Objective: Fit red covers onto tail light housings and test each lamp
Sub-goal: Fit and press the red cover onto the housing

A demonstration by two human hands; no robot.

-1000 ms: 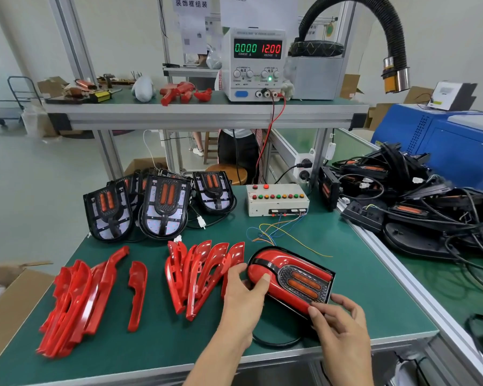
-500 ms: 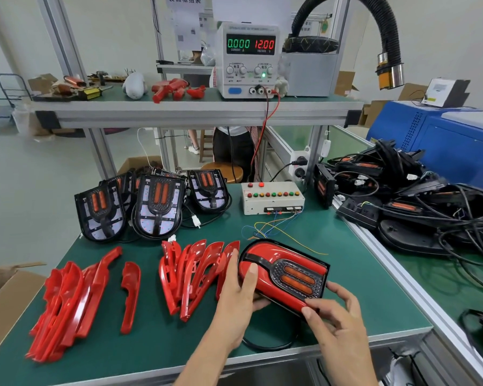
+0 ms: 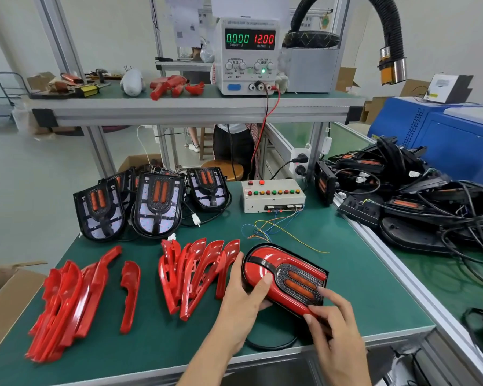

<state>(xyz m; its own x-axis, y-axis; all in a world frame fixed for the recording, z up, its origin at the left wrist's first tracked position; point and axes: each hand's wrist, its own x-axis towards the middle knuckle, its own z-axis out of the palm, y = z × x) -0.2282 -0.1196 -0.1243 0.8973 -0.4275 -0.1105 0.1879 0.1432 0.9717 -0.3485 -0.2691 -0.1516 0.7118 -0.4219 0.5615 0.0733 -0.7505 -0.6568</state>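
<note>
Hands (image 3: 243, 296) (image 3: 332, 324) both gripping tail light (image 3: 286, 277) | its underside hidden | cable (image 3: 271, 345) partly covered

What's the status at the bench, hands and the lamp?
Left hand grips the covered tail light at its rounded end. Right hand pinches its near edge. Loose red covers lie close on the left.
</note>
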